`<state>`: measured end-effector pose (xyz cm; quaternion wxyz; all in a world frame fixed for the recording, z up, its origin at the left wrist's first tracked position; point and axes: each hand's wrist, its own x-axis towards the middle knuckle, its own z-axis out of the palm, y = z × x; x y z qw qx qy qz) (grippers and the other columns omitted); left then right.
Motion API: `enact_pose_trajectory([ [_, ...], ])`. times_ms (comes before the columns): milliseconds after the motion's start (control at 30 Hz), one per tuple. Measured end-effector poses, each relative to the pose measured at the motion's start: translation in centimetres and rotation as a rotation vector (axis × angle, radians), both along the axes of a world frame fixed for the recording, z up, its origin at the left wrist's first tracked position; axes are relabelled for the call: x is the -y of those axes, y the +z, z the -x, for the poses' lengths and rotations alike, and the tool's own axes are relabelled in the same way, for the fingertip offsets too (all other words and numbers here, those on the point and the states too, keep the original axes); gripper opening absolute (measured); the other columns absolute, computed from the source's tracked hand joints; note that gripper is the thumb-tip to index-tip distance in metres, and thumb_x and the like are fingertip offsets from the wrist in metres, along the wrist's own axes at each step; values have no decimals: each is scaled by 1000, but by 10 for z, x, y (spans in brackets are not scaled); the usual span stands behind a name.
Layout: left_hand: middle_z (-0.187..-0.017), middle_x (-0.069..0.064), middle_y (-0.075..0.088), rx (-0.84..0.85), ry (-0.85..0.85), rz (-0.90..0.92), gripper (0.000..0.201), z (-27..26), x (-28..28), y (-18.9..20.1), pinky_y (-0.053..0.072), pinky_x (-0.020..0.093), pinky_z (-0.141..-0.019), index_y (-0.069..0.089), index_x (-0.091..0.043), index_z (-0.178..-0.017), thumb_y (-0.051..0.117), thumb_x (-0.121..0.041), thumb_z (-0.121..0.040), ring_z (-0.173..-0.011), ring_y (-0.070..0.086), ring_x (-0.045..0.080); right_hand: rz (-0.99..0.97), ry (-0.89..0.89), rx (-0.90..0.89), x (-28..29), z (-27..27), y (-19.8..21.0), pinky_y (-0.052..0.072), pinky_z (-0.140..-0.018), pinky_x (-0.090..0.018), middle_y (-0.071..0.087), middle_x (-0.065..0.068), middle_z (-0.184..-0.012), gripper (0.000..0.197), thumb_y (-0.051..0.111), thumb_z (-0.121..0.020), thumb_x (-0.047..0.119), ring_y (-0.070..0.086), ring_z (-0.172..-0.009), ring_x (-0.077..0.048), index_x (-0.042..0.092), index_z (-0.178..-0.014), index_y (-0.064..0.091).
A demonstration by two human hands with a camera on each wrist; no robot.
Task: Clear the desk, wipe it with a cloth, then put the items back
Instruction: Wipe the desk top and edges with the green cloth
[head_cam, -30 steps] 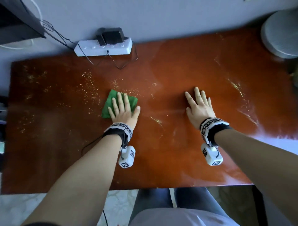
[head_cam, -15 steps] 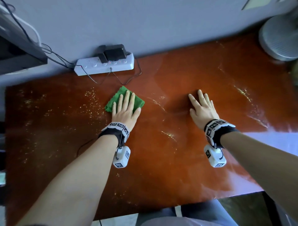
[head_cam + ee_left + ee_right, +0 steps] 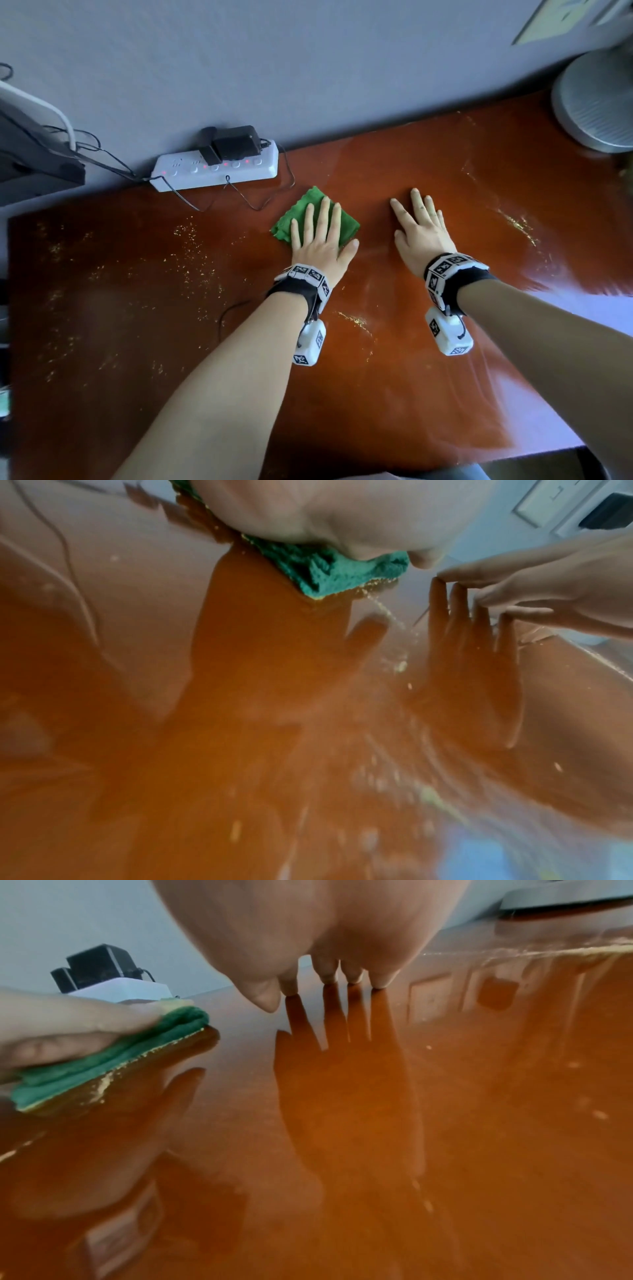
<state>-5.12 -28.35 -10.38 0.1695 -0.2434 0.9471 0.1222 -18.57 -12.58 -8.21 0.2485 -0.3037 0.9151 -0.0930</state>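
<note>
While the left hand presses flat, straight fingers on the folded green cloth just right of the power strip, the right hand lies spread beside it, probably bracing on the desk.

The table looks like varnished reddish-brown wood, smooth and highly glossy: in both wrist views it mirrors the fingers and the wall. Pale yellowish grit dulls the sheen in scattered specks and streaks. The cloth is green, soft and matt, with a nubbly, terry-like pile and folded layers visible at its edge; grit clings along that edge. The power strip is smooth white plastic with a slight shine, and the adapter plugged into it is matt black plastic. The round base at the far right appears to be matt grey, finely ribbed, perhaps plastic or metal. The wall is flat, matt grey-blue.
</note>
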Motion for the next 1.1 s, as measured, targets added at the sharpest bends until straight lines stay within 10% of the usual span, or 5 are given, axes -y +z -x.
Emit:
enact_pose_trajectory([
  [567,-165,-12,-9,-70,-54,-46,69,118,41,-5,-7,47,-122,-1,-32,-158,20,-59,-98,-152,-9,16,71,15,-34,8,19,-4,-1,-123,-39,0,-8,-165,58,36,-101,22,-3,-152,-28,28,-156,21],
  [1100,-164,-7,-18,-7,-19,-5,76,49,24,-1,-9,46,-122,-11,-29,-157,6,-67,-93,-151,-15,17,55,8,-47,12,16,-1,2,-124,-41,0,-9,-165,59,35,-100,21,-2,-152,-30,28,-156,20],
])
